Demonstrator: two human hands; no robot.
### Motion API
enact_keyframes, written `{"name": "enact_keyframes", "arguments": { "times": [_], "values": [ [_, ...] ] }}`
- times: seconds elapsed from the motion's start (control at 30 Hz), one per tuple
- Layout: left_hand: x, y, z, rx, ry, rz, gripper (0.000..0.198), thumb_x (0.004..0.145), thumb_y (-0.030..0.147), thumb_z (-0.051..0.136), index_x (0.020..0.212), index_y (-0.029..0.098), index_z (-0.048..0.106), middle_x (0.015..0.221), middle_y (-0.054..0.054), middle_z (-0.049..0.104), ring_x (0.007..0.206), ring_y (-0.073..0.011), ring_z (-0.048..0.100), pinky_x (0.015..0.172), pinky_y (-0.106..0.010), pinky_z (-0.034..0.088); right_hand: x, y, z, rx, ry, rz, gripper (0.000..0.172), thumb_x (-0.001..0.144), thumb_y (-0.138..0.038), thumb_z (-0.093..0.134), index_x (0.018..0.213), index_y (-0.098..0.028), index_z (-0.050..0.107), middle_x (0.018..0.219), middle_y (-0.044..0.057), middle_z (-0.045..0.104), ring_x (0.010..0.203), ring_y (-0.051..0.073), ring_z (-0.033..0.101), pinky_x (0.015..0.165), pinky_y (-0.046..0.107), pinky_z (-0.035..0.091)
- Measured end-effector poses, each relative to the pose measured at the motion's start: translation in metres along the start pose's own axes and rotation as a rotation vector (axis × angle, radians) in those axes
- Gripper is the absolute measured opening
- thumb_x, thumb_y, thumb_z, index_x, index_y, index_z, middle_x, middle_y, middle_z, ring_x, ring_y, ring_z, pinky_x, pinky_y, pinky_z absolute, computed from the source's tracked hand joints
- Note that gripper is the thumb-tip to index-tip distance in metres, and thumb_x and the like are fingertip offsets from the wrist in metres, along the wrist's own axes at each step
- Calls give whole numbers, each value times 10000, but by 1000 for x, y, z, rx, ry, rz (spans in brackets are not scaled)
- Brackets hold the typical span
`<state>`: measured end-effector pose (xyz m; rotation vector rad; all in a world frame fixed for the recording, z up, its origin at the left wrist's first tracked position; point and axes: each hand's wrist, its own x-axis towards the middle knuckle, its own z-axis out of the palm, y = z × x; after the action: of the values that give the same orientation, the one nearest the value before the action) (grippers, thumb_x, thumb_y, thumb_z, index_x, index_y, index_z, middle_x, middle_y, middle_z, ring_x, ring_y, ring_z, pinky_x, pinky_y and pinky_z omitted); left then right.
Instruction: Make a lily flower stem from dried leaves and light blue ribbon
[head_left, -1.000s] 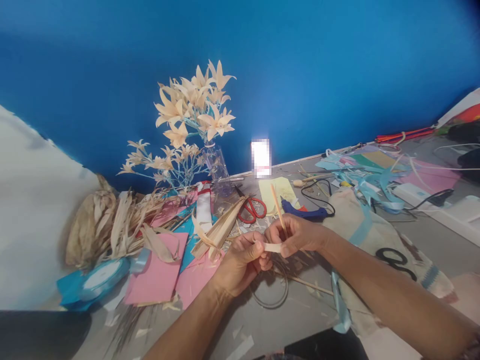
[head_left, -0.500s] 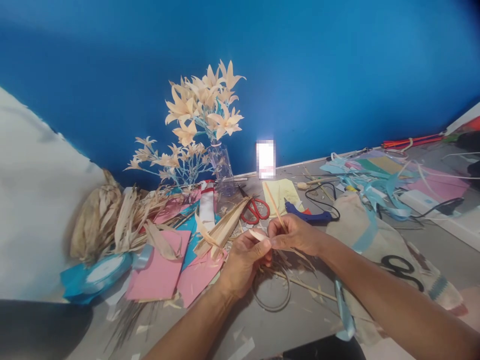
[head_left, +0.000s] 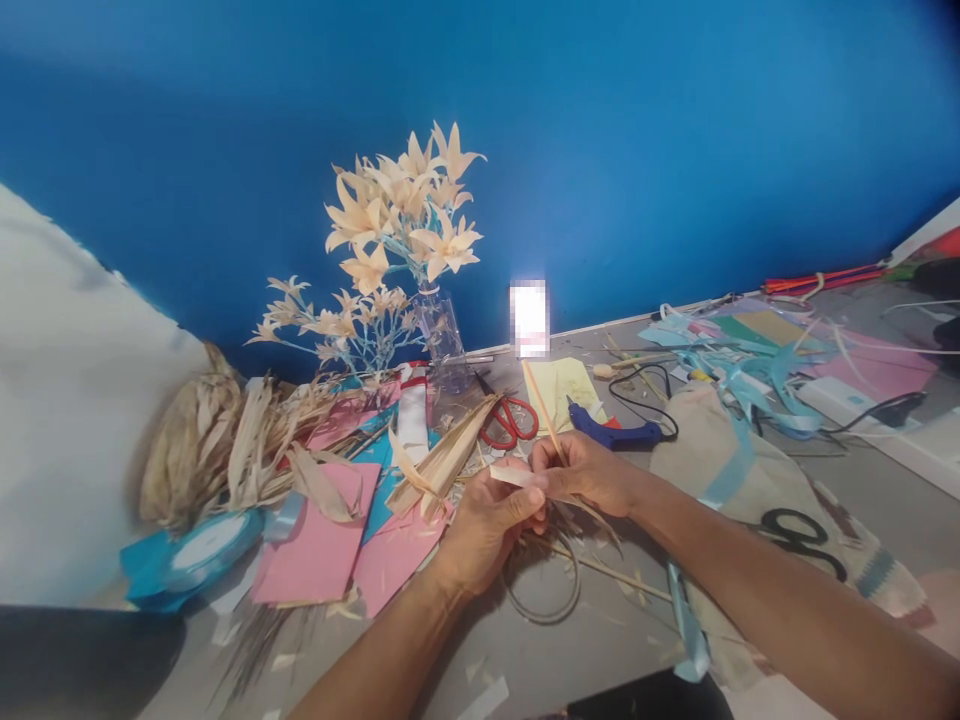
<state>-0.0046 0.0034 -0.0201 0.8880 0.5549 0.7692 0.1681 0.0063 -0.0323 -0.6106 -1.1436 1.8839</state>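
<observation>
Both hands meet over the middle of the table. My left hand (head_left: 487, 522) is closed, thumb against fingers, on a pale strip (head_left: 516, 477) that looks like dried husk. Close against it, my right hand (head_left: 589, 472) pinches the strip's right end, and a thin tan stick (head_left: 541, 402) rises out of its grip towards the back. The fingertips hide where strip and stick come together. Just below the hands lies a wire ring (head_left: 546, 618). Red-handled scissors (head_left: 511, 425) rest beyond my left hand, and a blue glue gun (head_left: 619, 432) lies beyond my right.
Husk flowers (head_left: 405, 215) stand in a clear bottle (head_left: 444, 345) at the back. Dried husks (head_left: 191, 445), pink paper (head_left: 319, 535) and a blue ribbon roll (head_left: 214, 550) lie left. Right are a cloth (head_left: 694, 445), black-handled scissors (head_left: 802, 540) and light blue ribbons (head_left: 787, 390).
The pale strip has turned between my fingers and now shows a broader, flatter face. Both hands stay in nearly the same place.
</observation>
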Motion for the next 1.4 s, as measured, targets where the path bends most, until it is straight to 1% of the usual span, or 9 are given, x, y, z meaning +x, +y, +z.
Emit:
{"name": "enact_keyframes", "arguments": {
  "times": [0.27, 0.43, 0.6, 0.8, 1.0, 1.13, 1.23, 1.33, 1.4],
  "values": [
    [1, 0, -2, -134, -100, -40, 192, 720, 228, 733, 688, 151, 560, 623, -11, 577, 574, -119, 518, 593, -268, 409, -2, 3, -3, 6, -32, 28, 320, 771, -345, 796, 746, -126, 565, 728, 73, 746, 639, 195, 725, 622, 322, 579],
    [0, -1, -3, -114, -69, -53, 185, 757, 263, 710, 722, 144, 573, 640, -18, 576, 583, -127, 528, 590, -271, 406, -2, 3, -5, -5, -39, 43, 301, 786, -326, 786, 740, -121, 571, 696, 58, 729, 616, 186, 712, 608, 316, 569],
    [1, -2, -7, -228, -126, -102, 188, 670, 160, 713, 639, 149, 528, 601, -17, 575, 566, -118, 515, 603, -273, 407, -5, -4, -5, -53, -59, 61, 342, 746, -355, 817, 738, -109, 580, 774, 99, 741, 651, 176, 706, 661, 320, 562],
    [0, 0, -4, -225, -97, -104, 274, 716, 364, 731, 688, 147, 566, 632, -22, 562, 598, -149, 546, 582, -291, 433, -7, -7, -4, -24, -111, 57, 316, 780, -344, 789, 735, -126, 565, 768, 76, 719, 666, 199, 709, 665, 366, 565],
    [-1, 0, -1, -282, -90, -127, 192, 703, 182, 719, 635, 145, 543, 568, 10, 504, 546, -107, 481, 573, -266, 402, -10, -10, -7, -129, -78, 104, 342, 741, -369, 818, 748, -111, 593, 818, 97, 727, 724, 195, 712, 696, 346, 564],
    [0, 1, -2, -335, -111, -143, 287, 743, 365, 704, 628, 161, 538, 596, 0, 508, 566, -138, 503, 575, -297, 421, -11, -12, -4, -106, -93, 83, 342, 754, -368, 809, 737, -115, 578, 823, 105, 725, 701, 188, 701, 691, 352, 555],
    [-1, 1, -2, -191, -99, -104, 368, 759, 497, 693, 682, 156, 577, 624, -15, 535, 566, -148, 514, 568, -299, 417, -11, -11, -2, -74, -149, 73, 321, 785, -362, 781, 735, -124, 572, 806, 98, 723, 703, 203, 702, 721, 393, 548],
    [-2, 5, 0, -65, -87, -96, 254, 741, 333, 746, 688, 145, 585, 598, -10, 544, 531, -116, 487, 564, -268, 387, -11, -12, -5, -126, -147, 83, 327, 771, -377, 791, 736, -124, 586, 794, 84, 710, 730, 199, 691, 728, 359, 525],
    [-2, 11, -1, -110, -98, -102, 230, 731, 252, 741, 641, 145, 559, 551, 16, 488, 498, -94, 443, 551, -255, 372, -11, -12, -8, -193, -112, 95, 361, 736, -407, 815, 729, -119, 598, 720, 40, 666, 651, 146, 639, 628, 261, 472]
  ]
}}
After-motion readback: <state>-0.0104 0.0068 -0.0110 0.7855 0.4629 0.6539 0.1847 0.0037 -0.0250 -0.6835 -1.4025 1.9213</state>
